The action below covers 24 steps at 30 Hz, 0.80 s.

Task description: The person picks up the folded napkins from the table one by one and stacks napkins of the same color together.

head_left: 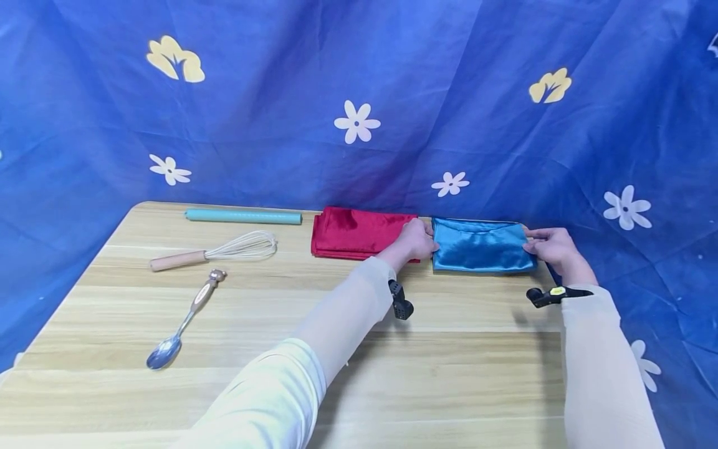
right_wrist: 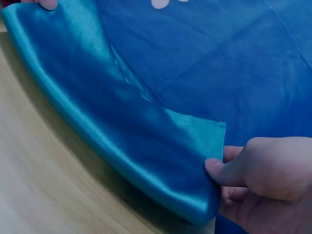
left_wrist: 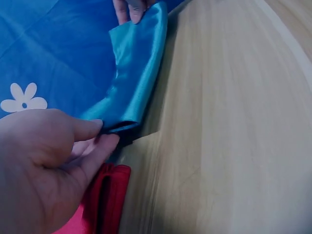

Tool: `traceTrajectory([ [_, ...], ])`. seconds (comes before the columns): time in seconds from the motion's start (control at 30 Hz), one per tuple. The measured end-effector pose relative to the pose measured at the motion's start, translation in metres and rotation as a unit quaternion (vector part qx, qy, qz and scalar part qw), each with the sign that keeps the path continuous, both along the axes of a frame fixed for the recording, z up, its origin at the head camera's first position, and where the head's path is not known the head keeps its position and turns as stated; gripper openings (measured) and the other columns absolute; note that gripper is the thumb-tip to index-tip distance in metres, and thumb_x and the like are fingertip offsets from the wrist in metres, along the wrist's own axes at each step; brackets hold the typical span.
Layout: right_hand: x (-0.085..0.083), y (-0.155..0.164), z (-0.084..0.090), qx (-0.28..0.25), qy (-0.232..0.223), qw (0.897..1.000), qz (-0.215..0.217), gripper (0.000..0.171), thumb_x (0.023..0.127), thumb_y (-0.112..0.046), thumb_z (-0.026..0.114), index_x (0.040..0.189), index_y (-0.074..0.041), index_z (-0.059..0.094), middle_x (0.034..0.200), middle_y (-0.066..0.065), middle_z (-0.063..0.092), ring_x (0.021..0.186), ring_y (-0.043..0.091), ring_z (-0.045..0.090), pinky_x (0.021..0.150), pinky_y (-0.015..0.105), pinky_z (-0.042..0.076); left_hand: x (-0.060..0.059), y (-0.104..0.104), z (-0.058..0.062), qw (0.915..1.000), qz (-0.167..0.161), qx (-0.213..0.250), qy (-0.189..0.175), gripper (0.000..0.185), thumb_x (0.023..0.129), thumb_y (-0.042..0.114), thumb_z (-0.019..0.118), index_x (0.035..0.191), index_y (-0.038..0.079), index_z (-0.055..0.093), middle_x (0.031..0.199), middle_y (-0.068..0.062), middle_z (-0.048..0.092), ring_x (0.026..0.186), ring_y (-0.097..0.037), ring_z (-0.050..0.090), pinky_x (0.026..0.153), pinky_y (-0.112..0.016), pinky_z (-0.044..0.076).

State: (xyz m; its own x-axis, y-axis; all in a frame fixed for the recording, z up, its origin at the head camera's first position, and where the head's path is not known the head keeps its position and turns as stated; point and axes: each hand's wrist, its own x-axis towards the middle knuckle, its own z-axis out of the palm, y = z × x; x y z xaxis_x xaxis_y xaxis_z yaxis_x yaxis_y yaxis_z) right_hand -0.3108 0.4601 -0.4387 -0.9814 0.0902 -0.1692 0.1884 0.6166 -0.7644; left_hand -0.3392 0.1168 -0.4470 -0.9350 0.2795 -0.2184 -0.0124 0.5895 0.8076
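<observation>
While both hands (head_left: 415, 242) (head_left: 552, 246) pinch its ends, blue cloth (head_left: 479, 252) lies lengthwise left–right.

wall: big blue cloth (head_left: 280, 125) with white and yellow flowers hangs behind | furniture: light wooden table (head_left: 449, 374) with stripes in the wood | cloth drops down past the table's sides | light: bright and even

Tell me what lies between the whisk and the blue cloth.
The folded red cloth lies between the whisk and the blue cloth, seen in the head view; the left hand overlaps its right edge.
</observation>
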Motion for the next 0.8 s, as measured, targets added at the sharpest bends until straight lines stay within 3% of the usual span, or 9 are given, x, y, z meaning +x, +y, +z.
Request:
traceTrajectory([
  [0.1,-0.002,0.002,0.0,0.0,0.013,1.0,-0.028,0.046,0.102,-0.002,0.067,0.141,0.02,0.054,0.106,0.005,0.076,0.082,-0.01,0.06,0.074,0.01,0.05,0.0,-0.001,0.001,0.9961,0.031,0.08,-0.015,0.019,0.096,0.005,0.078,0.111,-0.002,0.068,0.095,-0.01,0.073,0.079,-0.02,0.077,0.079,-0.032,0.06],
  [0.23,-0.006,0.001,-0.001,0.023,0.018,0.997,-0.074,0.043,0.102,-0.009,0.069,0.138,0.014,0.06,0.12,0.014,0.071,0.093,0.002,0.061,0.08,0.015,0.049,-0.001,0.001,0.002,0.9861,0.062,0.152,-0.028,0.023,0.097,0.0,0.075,0.119,-0.005,0.068,0.11,-0.014,0.071,0.085,-0.023,0.078,0.084,-0.034,0.062],
  [0.33,-0.009,-0.002,-0.003,0.028,0.02,0.994,-0.108,0.043,0.103,-0.013,0.069,0.138,0.011,0.063,0.13,0.02,0.064,0.104,0.014,0.059,0.083,0.019,0.048,-0.001,0.004,0.001,0.9798,0.086,0.178,-0.028,0.026,0.097,-0.002,0.075,0.122,-0.006,0.07,0.111,-0.017,0.075,0.09,-0.025,0.078,0.083,-0.034,0.063],
  [0.57,-0.013,-0.01,-0.01,0.0,0.008,0.982,-0.187,0.042,0.102,-0.018,0.071,0.139,0.003,0.066,0.115,0.002,0.069,0.102,0.009,0.061,0.086,0.02,0.05,-0.004,0.015,-0.005,0.9772,0.127,0.169,-0.022,0.02,0.094,0.002,0.078,0.114,0.0,0.077,0.099,-0.007,0.079,0.099,-0.019,0.075,0.086,-0.028,0.059],
  [0.7,-0.012,-0.011,-0.014,0.026,0.003,0.984,-0.178,0.041,0.104,-0.019,0.069,0.139,0.003,0.067,0.126,0.011,0.069,0.11,0.014,0.061,0.098,0.029,0.051,-0.005,0.016,-0.01,0.9794,0.127,0.15,-0.045,0.019,0.095,0.003,0.077,0.113,0.001,0.076,0.098,-0.004,0.078,0.103,-0.018,0.072,0.09,-0.031,0.059],
  [0.8,-0.012,-0.012,-0.018,0.04,0.013,0.988,-0.151,0.04,0.104,-0.016,0.068,0.138,0.005,0.066,0.133,0.02,0.068,0.11,0.016,0.063,0.097,0.03,0.051,-0.005,0.015,-0.013,0.9831,0.122,0.126,-0.053,0.021,0.094,0.004,0.078,0.115,0.002,0.075,0.099,-0.002,0.077,0.103,-0.017,0.071,0.09,-0.031,0.059],
])
